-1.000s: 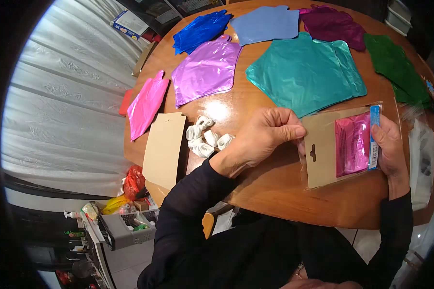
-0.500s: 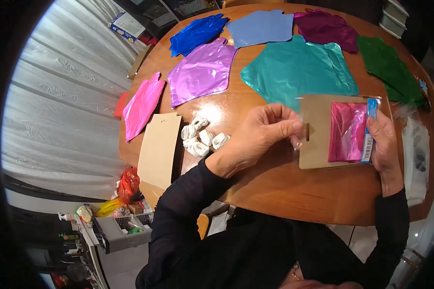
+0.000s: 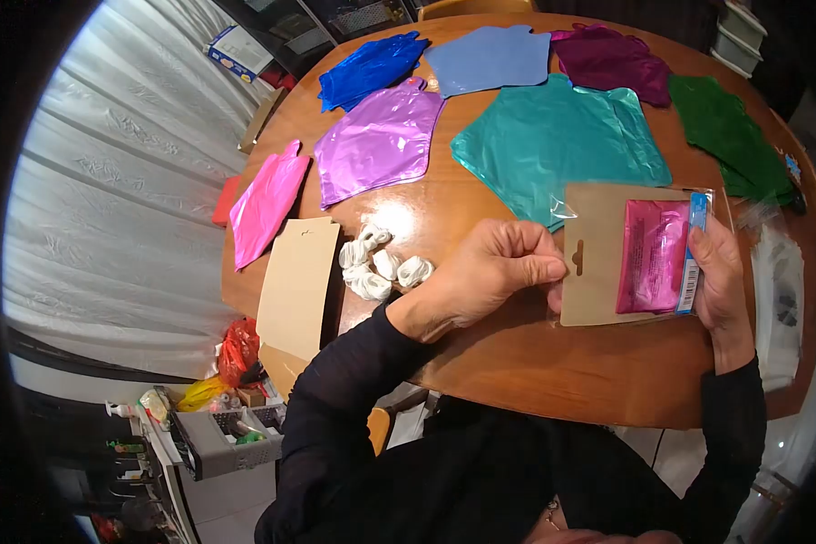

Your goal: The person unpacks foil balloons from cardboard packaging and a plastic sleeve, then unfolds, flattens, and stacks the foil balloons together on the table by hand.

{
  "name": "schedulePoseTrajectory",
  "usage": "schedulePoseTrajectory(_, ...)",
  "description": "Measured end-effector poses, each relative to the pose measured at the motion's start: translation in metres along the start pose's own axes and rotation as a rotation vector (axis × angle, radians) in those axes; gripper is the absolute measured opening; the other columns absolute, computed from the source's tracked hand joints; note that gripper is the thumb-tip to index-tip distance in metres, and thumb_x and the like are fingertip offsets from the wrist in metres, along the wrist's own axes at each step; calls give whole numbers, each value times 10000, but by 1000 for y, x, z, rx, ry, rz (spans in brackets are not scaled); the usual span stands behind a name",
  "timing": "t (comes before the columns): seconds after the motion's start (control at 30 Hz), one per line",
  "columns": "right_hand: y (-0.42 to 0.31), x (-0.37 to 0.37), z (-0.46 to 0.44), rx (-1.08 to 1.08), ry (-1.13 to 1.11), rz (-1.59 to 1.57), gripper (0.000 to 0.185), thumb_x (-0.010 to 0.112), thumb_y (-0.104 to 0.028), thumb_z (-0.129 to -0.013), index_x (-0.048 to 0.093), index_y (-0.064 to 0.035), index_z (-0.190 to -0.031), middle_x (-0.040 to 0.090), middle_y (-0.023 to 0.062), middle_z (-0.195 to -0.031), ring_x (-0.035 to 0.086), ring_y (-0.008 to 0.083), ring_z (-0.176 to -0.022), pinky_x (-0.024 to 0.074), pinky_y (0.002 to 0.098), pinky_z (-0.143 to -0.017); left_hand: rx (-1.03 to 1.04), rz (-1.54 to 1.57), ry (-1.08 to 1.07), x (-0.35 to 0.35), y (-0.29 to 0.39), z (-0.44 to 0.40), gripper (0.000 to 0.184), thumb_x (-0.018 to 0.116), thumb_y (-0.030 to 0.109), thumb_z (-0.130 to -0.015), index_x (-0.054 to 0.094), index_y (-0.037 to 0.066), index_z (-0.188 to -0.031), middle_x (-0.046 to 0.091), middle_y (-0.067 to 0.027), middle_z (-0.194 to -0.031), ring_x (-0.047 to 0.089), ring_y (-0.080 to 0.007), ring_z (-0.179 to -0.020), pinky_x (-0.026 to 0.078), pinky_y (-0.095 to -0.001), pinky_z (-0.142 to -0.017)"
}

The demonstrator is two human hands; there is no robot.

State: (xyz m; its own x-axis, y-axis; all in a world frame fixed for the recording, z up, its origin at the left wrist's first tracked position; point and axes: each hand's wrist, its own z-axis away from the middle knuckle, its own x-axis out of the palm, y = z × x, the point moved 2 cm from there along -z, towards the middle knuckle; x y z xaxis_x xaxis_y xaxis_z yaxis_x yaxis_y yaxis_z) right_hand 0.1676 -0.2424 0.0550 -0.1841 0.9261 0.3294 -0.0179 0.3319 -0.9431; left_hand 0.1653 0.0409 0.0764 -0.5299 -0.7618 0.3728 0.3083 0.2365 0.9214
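Observation:
A flat packet is held up over the table's front right. In it a brown backing card [image 3: 594, 295] with a hang slot carries a folded, shiny pink foil sheet [image 3: 653, 254]. Along the right end runs a blue label [image 3: 697, 213] with a barcode. A clear plastic bag [image 3: 562, 208] surrounds the card. My left hand [image 3: 508, 267] is closed, thumb and fingers pinching the bag's edge at the card's left end. My right hand [image 3: 721, 272] grips the packet's right end, thumb in front on the label and fingers hidden behind.
Coloured foil pieces lie around the wooden table [image 3: 517, 363], among them a teal sheet [image 3: 562, 136], a purple one [image 3: 381, 140] and a green one [image 3: 730, 136]. Bundles of white cord [image 3: 370, 281] rest beside brown cards [image 3: 297, 281]. Clear plastic sleeves [image 3: 778, 308] lie at right.
My left hand has shifted slightly down along the card's left end. The hang slot shows more plainly now, and the packet sits a little lower. My right hand keeps its grip.

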Motion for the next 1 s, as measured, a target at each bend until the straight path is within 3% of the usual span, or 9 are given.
schedulePoseTrajectory(0.2, -1, 7, 0, -12, 39, 2, 225, 540, -142, -1007, 601, -1, -1172, 676, 46, -938, 593, 53, -712, 473, 172, -651, 56, 46, -38, 1, -3, 0, 112, 606, 41, -951, 606, -2, -848, 654, -116, -749, 648, -176, -672, 527, -258, -699)
schedulePoseTrajectory(0.37, 3, -1, 0, -6, -37, -18, 259, 550, -152, -1003, 574, -1, -1211, 674, 53, -1018, 617, 66, -767, 490, 179, -688, 62, 158, -106, 0, -7, -3, 108, 635, 84, -946, 613, -1, -883, 659, -112, -791, 651, -181, -706, 528, -265, -733)
schedulePoseTrajectory(0.53, -6, 1, 0, -59, 2, -29, 241, 549, -160, -1005, 584, -13, -1192, 677, 52, -1023, 627, 72, -770, 495, 186, -690, 114, 174, 12, 2, 5, -3, 151, 654, 127, -942, 606, -10, -985, 665, -118, -906, 644, -178, -805, 513, -265, -793)
schedulePoseTrajectory(0.67, -17, 8, 4, -194, 193, -57, 203, 545, -162, -1008, 594, -30, -1153, 675, 43, -1004, 632, 74, -764, 499, 192, -688, 242, 261, 178, 6, 17, 4, 219, 651, 139, -939, 604, 20, -1116, 667, -97, -1044, 631, -193, -977, 472, -303, -923)
schedulePoseTrajectory(0.83, -29, 30, 25, -321, 195, -113, 183, 536, -166, -1013, 594, -40, -1132, 670, 35, -990, 631, 72, -769, 503, 198, -697, 342, 480, 312, 64, -7, 31, 328, 672, 120, -916, 565, 11, -1207, 675, -89, -1091, 635, -185, -1013, 472, -304, -937)
schedulePoseTrajectory(1.0, -14, 83, 63, -327, 228, 19, 233, 520, -193, -1023, 570, -22, -1173, 661, 43, -1030, 627, 81, -846, 496, 207, -742, 421, 557, 208, 100, -41, 29, 371, 660, 74, -915, 543, 17, -1263, 678, -96, -1126, 651, -188, -1033, 497, -329, -945)
